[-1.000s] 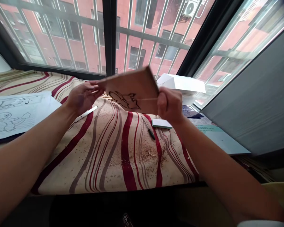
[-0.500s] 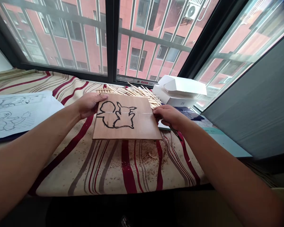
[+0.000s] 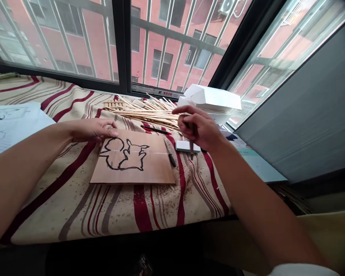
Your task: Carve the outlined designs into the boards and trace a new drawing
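A thin wooden board [image 3: 158, 168] bears a black outline of an animal-like figure and sits low over the striped cloth. At its upper left corner, my left hand [image 3: 96, 130] grips the edge, thumb on top and the other fingers partly hidden. My right hand [image 3: 199, 128] is raised beyond the board's right side, fingers curled around a slim dark pointed tool [image 3: 191, 147] whose tip points down; its exact kind is unclear. Below that hand lies a white and green block [image 3: 187, 146]. A black-handled tool [image 3: 171, 160] rests beside the board's right edge, and a red and black pen [image 3: 156, 130] behind it.
Thin wooden sticks [image 3: 149, 111] are heaped along the window side, with a white box [image 3: 212, 97] to their right. Drawing sheets [image 3: 20, 126] lie at left. Brown crumbs dot the striped cloth [image 3: 117, 214]. A pale blue-green panel [image 3: 261, 166] is at right.
My right hand has let go of the board's right edge and lifted, still with the dark tool. The board has come down and left, uncovering the pen, the block and the black-handled tool.
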Motion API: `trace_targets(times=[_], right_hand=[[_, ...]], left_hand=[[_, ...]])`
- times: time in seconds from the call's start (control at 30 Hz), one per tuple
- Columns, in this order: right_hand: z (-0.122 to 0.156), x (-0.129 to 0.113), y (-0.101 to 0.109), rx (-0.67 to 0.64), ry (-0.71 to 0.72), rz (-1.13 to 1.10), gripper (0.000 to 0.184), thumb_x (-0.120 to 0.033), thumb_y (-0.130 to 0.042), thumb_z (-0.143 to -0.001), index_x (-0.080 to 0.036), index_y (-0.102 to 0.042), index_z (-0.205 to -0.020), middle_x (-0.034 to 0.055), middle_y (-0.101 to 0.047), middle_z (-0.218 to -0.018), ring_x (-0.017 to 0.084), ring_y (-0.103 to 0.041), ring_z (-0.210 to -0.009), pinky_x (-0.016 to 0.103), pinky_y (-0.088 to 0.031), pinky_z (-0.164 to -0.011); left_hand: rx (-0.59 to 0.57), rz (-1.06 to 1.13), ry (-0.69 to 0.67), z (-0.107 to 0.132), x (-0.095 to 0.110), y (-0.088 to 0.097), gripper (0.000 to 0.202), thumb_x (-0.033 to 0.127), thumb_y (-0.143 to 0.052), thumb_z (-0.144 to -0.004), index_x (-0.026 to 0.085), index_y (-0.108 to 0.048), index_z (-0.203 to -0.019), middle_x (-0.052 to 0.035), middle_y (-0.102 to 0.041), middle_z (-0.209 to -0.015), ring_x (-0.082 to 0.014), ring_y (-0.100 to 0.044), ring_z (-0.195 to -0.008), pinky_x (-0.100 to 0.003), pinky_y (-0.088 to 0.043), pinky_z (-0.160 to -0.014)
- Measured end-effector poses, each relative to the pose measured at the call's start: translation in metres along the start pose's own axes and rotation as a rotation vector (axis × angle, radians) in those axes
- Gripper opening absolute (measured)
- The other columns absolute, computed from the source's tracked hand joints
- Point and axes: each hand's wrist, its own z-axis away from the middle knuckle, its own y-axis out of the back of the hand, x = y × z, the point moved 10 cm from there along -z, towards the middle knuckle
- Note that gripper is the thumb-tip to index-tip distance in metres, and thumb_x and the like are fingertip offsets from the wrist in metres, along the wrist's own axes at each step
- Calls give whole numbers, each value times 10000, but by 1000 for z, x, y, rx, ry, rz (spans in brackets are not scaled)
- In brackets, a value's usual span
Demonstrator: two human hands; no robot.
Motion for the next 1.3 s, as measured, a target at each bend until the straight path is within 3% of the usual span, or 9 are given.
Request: trace_targets(times=[0.1,0.23,0.37,0.53,0.67,0.87,1.07,1.2,1.3], right_hand=[[-8,-11,-20,-35,116,-108,435,-201,-464,-696,-207,-565,-1119,-49,-443,-682,101,-279,-544,246,-186,-447],[-17,-15,-50,-81,186,-95,428,-211,-451,-716,-228,-540,-1134,-45,-431,-709,103,-257,-550,260,-191,-458],[-18,-12,-74,-253,204,-131,394,-182,-487,-771,-222,-565,-1155,-52,-510,-686,87,-271,-518,247,-188,-445],[-17,10,-74,-261,187,-276,248,-189,-514,-881,-191,-602,-1113,-54,-567,-639,81,-353,-471,233,-236,-417],[-12,24,-76,-228,126,-272,170,-340,-576,-948,-181,-630,-975,-98,-412,-526,71,-261,-420,202,-216,-356],[-3,2,-67,-160,252,-282,225,-415,-593,-955,-202,-647,-912,-111,-306,-495,72,-221,-408,193,-239,-372],[2,1,-78,-303,233,-331,253,-340,-530,-967,-176,-692,-864,-102,-285,-463,78,-244,-394,206,-328,-395],[5,6,-84,-397,173,-350,134,-325,-630,-926,-203,-624,-869,-108,-317,-484,86,-307,-418,210,-408,-422],[8,15,-93,-512,92,-354,226,-336,-664,-936,-217,-530,-799,-102,-336,-516,85,-329,-444,200,-404,-419]], left_hand=[[-146,203,158,3,-9,-19,341,410,-626,-837,170,-592,-1076,-68,-723,-811,-156,-624,-627,-255,-496,-555],[-99,193,157,1,-5,-16,388,440,-620,-814,161,-618,-1084,-106,-729,-965,-190,-669,-747,-269,-513,-610],[-78,55,98,-1,1,-12,463,516,-592,-789,169,-652,-1091,-129,-748,-1055,-255,-721,-890,-312,-554,-722],[-108,-206,17,1,14,-18,504,552,-598,-774,192,-699,-1113,-115,-756,-1128,-287,-723,-990,-323,-553,-783],[-123,-214,35,1,14,-24,511,553,-533,-825,205,-696,-1162,-96,-767,-1078,-240,-738,-816,-302,-551,-699],[-105,-196,79,0,11,-24,483,488,-519,-850,175,-696,-1173,-123,-741,-1162,-207,-715,-646,-323,-564,-636],[-61,-149,183,2,2,-16,580,411,-514,-868,148,-555,-1384,-167,-701,-1257,-220,-699,-601,-348,-546,-566],[-74,-281,30,0,12,-16,494,389,-505,-875,161,-625,-1297,-136,-706,-1240,-197,-692,-663,-338,-547,-671],[-111,-312,-111,0,20,-20,423,367,-479,-887,153,-677,-1194,-112,-726,-1121,-168,-671,-662,-320,-534,-708]])
